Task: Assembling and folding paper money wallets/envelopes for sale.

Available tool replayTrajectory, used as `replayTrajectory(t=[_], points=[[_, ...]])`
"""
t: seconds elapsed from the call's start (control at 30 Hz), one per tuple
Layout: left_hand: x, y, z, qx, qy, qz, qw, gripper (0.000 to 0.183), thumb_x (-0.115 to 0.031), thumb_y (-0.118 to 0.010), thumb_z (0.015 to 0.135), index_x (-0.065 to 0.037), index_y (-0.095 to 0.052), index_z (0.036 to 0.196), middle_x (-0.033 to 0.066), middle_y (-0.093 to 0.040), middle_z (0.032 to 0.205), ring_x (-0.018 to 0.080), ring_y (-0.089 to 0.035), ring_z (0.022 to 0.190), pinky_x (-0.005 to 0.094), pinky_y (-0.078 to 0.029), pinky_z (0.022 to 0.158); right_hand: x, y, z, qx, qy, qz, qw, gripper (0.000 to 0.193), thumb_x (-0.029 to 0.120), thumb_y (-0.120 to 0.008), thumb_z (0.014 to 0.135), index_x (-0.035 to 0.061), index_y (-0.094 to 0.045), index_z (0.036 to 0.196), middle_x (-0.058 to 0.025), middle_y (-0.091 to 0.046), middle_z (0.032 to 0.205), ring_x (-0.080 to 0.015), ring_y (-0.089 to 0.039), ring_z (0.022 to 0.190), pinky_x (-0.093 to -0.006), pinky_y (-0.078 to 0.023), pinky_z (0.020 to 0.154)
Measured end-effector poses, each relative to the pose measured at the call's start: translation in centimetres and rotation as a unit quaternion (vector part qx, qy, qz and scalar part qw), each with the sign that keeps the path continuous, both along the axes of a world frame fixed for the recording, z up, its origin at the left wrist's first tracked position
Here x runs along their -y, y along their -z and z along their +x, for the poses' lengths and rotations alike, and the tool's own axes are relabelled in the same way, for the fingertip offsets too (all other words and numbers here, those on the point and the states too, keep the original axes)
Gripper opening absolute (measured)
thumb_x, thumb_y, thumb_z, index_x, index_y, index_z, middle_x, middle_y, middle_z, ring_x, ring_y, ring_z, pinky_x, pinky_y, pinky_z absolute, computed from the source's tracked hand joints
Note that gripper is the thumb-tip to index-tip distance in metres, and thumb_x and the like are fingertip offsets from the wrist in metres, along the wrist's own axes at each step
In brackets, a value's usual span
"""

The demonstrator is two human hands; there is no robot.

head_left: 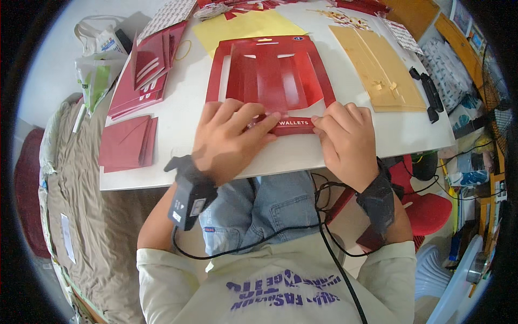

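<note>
Pale T-shirt (302,308) with purple print, nearest; red windowed carton (275,75), on the white desk (181,100), just beyond and between the hands, near edge at the fingertips; containers, left to right: green-and-white plastic bag (98,78), contents not discernible, beside the desk; aforesaid carton, red inner panels showing through its window; left hand (229,140), fingers bent, thumb and forefinger clamped on the carton's near edge; right hand (345,137), fingers curled, pinching the same edge at its right end; tan sheet (372,70), beyond the right hand.
</note>
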State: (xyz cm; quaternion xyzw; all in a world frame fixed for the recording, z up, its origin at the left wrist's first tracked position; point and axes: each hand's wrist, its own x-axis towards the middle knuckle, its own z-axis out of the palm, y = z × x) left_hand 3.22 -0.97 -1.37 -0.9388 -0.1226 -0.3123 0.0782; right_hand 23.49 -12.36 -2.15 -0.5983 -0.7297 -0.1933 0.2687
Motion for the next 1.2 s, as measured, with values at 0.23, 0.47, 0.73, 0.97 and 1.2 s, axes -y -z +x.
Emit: replayTrajectory(t=[0.23,0.47,0.73,0.97,1.2], points=[[-0.9,0.6,-0.5,-0.021,0.012,0.004,1.000,0.034,-0.020,-0.073,0.071,-0.011,-0.070,0.104,-0.0025,-0.064,0.094,0.0159,-0.056,0.080,0.0330,-0.038,0.071,-0.4,0.3,-0.2,0.007,-0.019,0.012,1.000,0.016,0.011,-0.064,0.070,0.0063,-0.061,0.084,-0.0027,-0.053,0.088,-0.0225,-0.051,0.082,-0.0376,-0.040,0.073],[-0.3,0.6,0.4,-0.005,0.009,0.016,1.000,0.025,-0.021,-0.072,0.073,-0.012,-0.070,0.096,-0.0054,-0.059,0.090,0.0133,-0.053,0.080,0.0320,-0.039,0.073,-1.3,0.4,-0.8,0.028,-0.053,0.048,0.997,0.015,0.010,-0.063,0.071,0.0075,-0.063,0.086,-0.0012,-0.053,0.088,-0.0212,-0.052,0.084,-0.0363,-0.040,0.073],[-1.6,-0.2,-2.7,0.007,0.010,-0.012,1.000,0.024,-0.021,-0.075,0.070,-0.013,-0.070,0.091,-0.0040,-0.059,0.093,0.0144,-0.053,0.083,0.0331,-0.036,0.073,-0.8,0.3,0.2,0.002,-0.037,0.026,0.999,0.013,0.005,-0.062,0.070,0.0062,-0.064,0.083,-0.0022,-0.055,0.083,-0.0217,-0.053,0.080,-0.0347,-0.041,0.069],[-1.9,0.4,-2.2,-0.002,0.057,0.003,0.998,0.025,-0.015,-0.078,0.067,-0.008,-0.071,0.090,-0.0016,-0.060,0.088,0.0173,-0.052,0.075,0.0342,-0.035,0.067,-1.0,0.1,0.0,-0.004,-0.044,0.012,0.999,0.013,0.008,-0.066,0.071,0.0067,-0.063,0.084,-0.0024,-0.056,0.086,-0.0215,-0.053,0.081,-0.0345,-0.042,0.070],[-1.3,0.2,-1.3,0.001,0.086,-0.007,0.996,0.027,-0.017,-0.078,0.066,-0.008,-0.070,0.090,-0.0013,-0.060,0.089,0.0173,-0.053,0.075,0.0336,-0.036,0.067,-2.2,0.6,-1.6,0.021,-0.093,0.043,0.994,0.012,0.013,-0.065,0.072,0.0074,-0.062,0.081,-0.0007,-0.055,0.086,-0.0193,-0.052,0.081,-0.0346,-0.042,0.071]])
